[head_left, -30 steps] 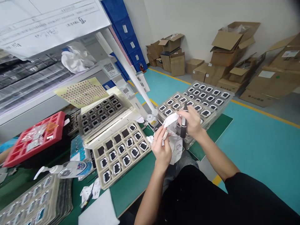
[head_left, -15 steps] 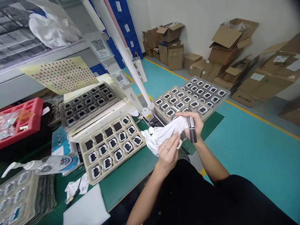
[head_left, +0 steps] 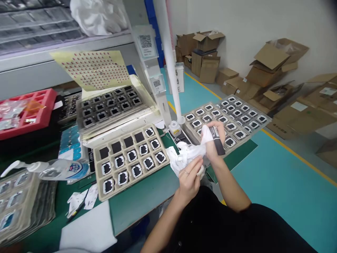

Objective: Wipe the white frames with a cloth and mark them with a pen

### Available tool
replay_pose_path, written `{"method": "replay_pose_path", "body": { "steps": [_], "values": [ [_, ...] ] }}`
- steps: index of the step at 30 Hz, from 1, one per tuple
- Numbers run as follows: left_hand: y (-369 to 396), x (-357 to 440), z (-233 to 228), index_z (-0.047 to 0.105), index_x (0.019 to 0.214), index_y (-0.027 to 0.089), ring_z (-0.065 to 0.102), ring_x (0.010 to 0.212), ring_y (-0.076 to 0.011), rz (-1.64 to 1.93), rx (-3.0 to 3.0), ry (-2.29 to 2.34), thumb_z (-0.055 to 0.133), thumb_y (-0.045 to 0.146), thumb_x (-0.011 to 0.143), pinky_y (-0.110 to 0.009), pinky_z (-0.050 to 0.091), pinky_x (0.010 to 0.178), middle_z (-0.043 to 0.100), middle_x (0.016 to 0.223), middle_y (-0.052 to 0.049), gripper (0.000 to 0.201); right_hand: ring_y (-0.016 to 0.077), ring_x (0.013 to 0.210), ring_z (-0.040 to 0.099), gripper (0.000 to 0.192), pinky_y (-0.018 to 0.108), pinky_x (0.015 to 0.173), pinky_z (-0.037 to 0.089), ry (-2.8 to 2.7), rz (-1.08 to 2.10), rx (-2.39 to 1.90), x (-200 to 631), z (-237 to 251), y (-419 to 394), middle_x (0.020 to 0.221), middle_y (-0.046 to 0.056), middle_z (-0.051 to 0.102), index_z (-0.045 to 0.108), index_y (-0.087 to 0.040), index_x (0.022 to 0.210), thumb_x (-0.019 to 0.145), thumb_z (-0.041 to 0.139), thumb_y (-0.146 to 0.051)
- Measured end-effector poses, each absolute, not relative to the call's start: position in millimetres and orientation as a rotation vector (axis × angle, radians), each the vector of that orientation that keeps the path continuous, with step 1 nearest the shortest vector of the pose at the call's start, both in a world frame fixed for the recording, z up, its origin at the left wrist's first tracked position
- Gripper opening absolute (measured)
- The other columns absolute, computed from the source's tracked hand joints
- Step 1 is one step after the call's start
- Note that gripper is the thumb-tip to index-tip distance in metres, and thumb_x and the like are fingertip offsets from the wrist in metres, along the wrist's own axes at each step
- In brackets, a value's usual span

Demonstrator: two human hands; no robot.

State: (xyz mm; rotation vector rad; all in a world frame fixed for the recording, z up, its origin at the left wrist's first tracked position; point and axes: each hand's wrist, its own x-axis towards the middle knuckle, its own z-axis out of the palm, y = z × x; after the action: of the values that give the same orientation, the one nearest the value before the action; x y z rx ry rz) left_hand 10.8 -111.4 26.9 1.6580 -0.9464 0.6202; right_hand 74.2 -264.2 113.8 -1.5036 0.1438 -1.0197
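At the front edge of the desk [head_left: 142, 198], both hands are closed on their work and held near each other. The left hand [head_left: 190, 177], a ring on one finger, is clamped on a white cloth [head_left: 184, 158]. A pale part [head_left: 201, 172] shows at its fingers; its shape is mostly hidden. The right hand [head_left: 217, 140] is closed around a black pen [head_left: 218, 142], which is tilted, and also pinches the upper end of the cloth. The cloth spans the gap between the hands.

To the left, on the near part of the desk, lies a white sheet [head_left: 86, 228]. Just beyond it, a thin tool [head_left: 78, 211] rests against spotted scraps [head_left: 91, 196]. A tray stack [head_left: 46, 202] stands at the left, with a pump bottle [head_left: 63, 170] lying on its side just behind.

Beyond the scraps is a beige tray [head_left: 116, 182]: eleven compartments hold white-edged frames, and four in the back row show black only. A small bottle [head_left: 175, 130] stands behind the cloth. Clear trays [head_left: 267, 123] of similar frames lie to the right.

Farther back, a dark tray [head_left: 110, 121] sits on a white box [head_left: 123, 127], below a dotted yellow sheet [head_left: 92, 68]. A red bin [head_left: 50, 110] stands to its left. Open cartons [head_left: 271, 54] are piled along the wall [head_left: 247, 21].
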Motion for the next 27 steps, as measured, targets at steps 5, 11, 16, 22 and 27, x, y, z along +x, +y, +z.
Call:
{"method": "replay_pose_path", "body": {
  "steps": [5, 11, 16, 22, 27],
  "values": [
    [-84.5, 15.5, 2.7, 0.072, 0.155, 0.023, 0.080, 0.135, -0.0297, 0.622, 1.703, -0.672, 0.060, 0.009, 0.110, -0.046, 0.070, 0.115, 0.080, 0.147, -0.016, 0.049, 0.0197, 0.075, 0.057, 0.015, 0.032, 0.073, 0.047, 0.197, -0.965, -1.966, 118.8, 105.9, -234.4, 0.087, -0.002, 0.064, 0.065, -0.027, 0.099, 0.086, 0.068, -0.021],
    [-54.9, 9.8, -8.1, 0.076, 0.150, 0.023, 0.081, 0.132, -0.0295, 0.629, 1.721, -0.506, 0.058, 0.009, 0.112, -0.039, 0.076, 0.098, 0.081, 0.145, -0.016, 0.044, 0.0235, 0.083, 0.058, 0.020, 0.031, 0.077, 0.034, 0.419, -0.857, -2.101, 167.9, 86.2, -194.9, 0.086, 0.001, 0.069, 0.067, -0.025, 0.101, 0.084, 0.063, -0.014],
    [-45.6, 7.3, -11.3, 0.081, 0.141, 0.024, 0.086, 0.116, -0.0295, 0.508, 1.644, -0.375, 0.061, 0.015, 0.113, -0.034, 0.077, 0.079, 0.081, 0.143, -0.016, 0.036, 0.0226, 0.083, 0.055, 0.023, 0.031, 0.077, 0.028, 0.631, -0.822, -2.128, 179.3, 89.7, -192.7, 0.090, 0.002, 0.068, 0.067, -0.026, 0.110, 0.088, 0.067, -0.019],
    [-42.4, 7.3, -9.2, 0.082, 0.141, 0.023, 0.085, 0.122, -0.0303, 0.448, 1.651, -0.460, 0.061, 0.018, 0.114, -0.034, 0.077, 0.084, 0.082, 0.143, -0.016, 0.035, 0.0262, 0.098, 0.062, 0.032, 0.031, 0.081, 0.035, 0.693, -0.816, -2.118, 178.5, 81.4, -187.2, 0.103, 0.004, 0.072, 0.063, -0.027, 0.119, 0.089, 0.067, -0.019],
    [-39.7, 7.5, -10.9, 0.083, 0.138, 0.022, 0.084, 0.125, -0.0302, 0.460, 1.660, -0.486, 0.062, 0.017, 0.113, -0.033, 0.076, 0.082, 0.082, 0.141, -0.016, 0.033, 0.0274, 0.109, 0.063, 0.030, 0.031, 0.085, 0.040, 0.648, -0.799, -2.120, 185.1, 71.4, -183.3, 0.117, 0.004, 0.075, 0.061, -0.029, 0.116, 0.090, 0.062, -0.015]
  ]
}}
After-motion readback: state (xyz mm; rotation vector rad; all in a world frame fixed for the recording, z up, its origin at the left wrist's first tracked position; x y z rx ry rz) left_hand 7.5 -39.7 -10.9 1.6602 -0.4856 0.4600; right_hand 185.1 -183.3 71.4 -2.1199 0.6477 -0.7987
